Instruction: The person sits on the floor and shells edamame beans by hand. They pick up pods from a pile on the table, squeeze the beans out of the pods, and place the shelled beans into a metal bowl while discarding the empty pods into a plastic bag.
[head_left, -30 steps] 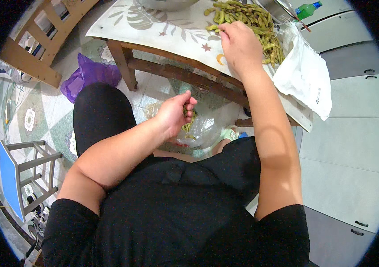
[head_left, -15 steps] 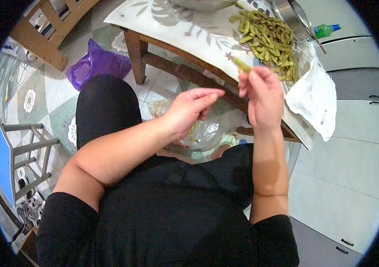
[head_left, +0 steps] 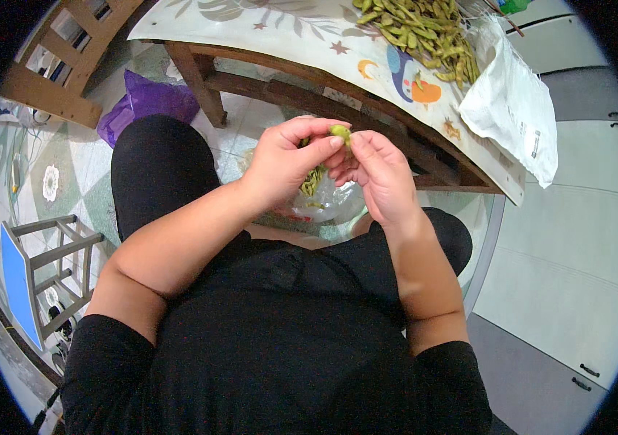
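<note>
Black-clad lap: nearest my camera, the knees (head_left: 160, 174) spread with the work held above and between them.
Left hand (head_left: 280, 159): thumb and forefinger narrowed to a pinch on one green pod (head_left: 339, 131).
Right hand (head_left: 385, 177): thumb and forefinger also pinched close, meeting the pod's other end.
Pod in hand: held between both sets of fingertips, near the bench edge; I cannot tell from here whether it has been split.
Clear plastic bag (head_left: 342, 205): down past the hands, near the floor, with some green pods or shells (head_left: 312, 183) in it; too small for me to say if they are full or empty.
Bench (head_left: 215, 32): beyond the hands, under a white printed cover.
Pod pile (head_left: 429, 32): on the bench, a large heap beside a white bag (head_left: 516, 109).
Progress: I judge a portion dealt with, if the clear bag takes the finished ones; one pod is in hand, and the whole heap remains.
Farthest right: pale cabinets (head_left: 570, 239).
</note>
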`<state>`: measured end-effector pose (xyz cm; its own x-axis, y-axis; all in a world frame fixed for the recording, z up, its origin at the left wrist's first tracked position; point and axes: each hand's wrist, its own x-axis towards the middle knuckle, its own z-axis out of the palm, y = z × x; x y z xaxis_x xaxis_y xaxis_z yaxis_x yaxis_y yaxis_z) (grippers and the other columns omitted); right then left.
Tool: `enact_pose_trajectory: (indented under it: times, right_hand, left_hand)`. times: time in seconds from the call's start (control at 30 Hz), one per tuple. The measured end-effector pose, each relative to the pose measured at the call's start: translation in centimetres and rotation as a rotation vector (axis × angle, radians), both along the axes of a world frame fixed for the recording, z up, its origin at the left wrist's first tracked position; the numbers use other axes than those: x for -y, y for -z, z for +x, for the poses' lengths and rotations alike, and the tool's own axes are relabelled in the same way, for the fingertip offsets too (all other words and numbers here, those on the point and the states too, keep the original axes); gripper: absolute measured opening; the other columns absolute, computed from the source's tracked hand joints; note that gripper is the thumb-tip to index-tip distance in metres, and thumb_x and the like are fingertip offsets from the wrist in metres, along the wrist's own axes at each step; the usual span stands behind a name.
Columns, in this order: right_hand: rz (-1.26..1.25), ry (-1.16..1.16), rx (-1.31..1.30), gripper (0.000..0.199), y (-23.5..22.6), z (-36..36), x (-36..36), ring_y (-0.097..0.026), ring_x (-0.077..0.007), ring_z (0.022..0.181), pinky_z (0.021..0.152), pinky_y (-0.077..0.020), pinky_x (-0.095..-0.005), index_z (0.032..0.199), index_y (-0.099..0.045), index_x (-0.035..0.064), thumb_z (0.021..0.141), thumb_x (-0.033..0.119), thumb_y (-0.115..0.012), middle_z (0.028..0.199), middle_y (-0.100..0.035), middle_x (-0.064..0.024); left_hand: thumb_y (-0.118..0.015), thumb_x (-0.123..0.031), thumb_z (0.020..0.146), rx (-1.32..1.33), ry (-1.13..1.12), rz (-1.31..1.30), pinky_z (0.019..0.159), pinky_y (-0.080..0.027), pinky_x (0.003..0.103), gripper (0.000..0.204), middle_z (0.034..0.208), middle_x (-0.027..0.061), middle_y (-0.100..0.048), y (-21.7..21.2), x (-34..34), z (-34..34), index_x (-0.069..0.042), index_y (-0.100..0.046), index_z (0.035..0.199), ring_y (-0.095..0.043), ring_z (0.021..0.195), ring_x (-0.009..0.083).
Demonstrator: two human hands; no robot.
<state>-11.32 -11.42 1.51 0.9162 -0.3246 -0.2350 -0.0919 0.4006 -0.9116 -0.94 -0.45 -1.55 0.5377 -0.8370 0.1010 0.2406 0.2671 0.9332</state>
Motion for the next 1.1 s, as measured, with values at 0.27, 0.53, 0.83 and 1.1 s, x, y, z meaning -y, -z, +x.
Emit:
enact_pose_trajectory:
  times: [0.27, 0.53, 0.83, 1.1]
  right_hand:
    - [0.149, -0.132, -0.03, 0.019, -0.1, -0.5, 0.0, -0.053, -0.0115, 0.058, 0.053, -0.0445, -0.0232, 0.084, -0.05, 0.0052, 0.086, 0.023, -0.043, 0.072, -0.057, -0.0064]
    - [0.319, -0.219, -0.039, 0.018, 0.7, -0.4, 0.5, -0.053, -0.0121, 0.052, 0.049, -0.0454, -0.0227, 0.088, -0.049, 0.0046, 0.086, 0.021, -0.042, 0.069, -0.058, -0.0087]
    - [0.612, -0.257, 0.003, 0.019, 1.3, -0.6, 0.1, -0.056, -0.0157, 0.048, 0.045, -0.0477, -0.0233, 0.093, -0.048, 0.0037, 0.086, 0.02, -0.042, 0.071, -0.06, -0.0125]
    - [0.428, -0.227, -0.005, 0.022, 0.8, -0.9, -0.1, -0.056, -0.0156, 0.048, 0.045, -0.0471, -0.0237, 0.091, -0.049, 0.0036, 0.087, 0.023, -0.039, 0.074, -0.06, -0.0129]
  left_hand:
    - [-0.049, -0.011, 0.082, -0.057, 0.086, -0.029, 0.063, -0.037, 0.018, 0.027, 0.081, -0.0001, -0.05, 0.0, -0.3, -0.8, -0.003, -0.052, 0.108, -0.045, 0.072, 0.005]
    - [-0.05, -0.013, 0.081, 0.325, 0.025, 0.014, 0.062, -0.041, 0.025, 0.02, 0.071, 0.0057, -0.056, 0.3, -0.3, 0.0, 0.0, -0.057, 0.096, -0.051, 0.066, 0.0125]
    - [-0.051, -0.013, 0.078, 0.682, -0.073, 0.022, 0.054, -0.04, 0.029, 0.016, 0.062, 0.0095, -0.053, -1.0, -0.8, 0.2, -0.001, -0.059, 0.085, -0.05, 0.058, 0.0203]
    - [-0.053, -0.013, 0.075, 0.949, -0.099, -0.029, 0.05, -0.041, 0.031, 0.015, 0.058, 0.0092, -0.051, -0.9, -0.3, 1.0, -0.002, -0.06, 0.084, -0.051, 0.053, 0.0247]
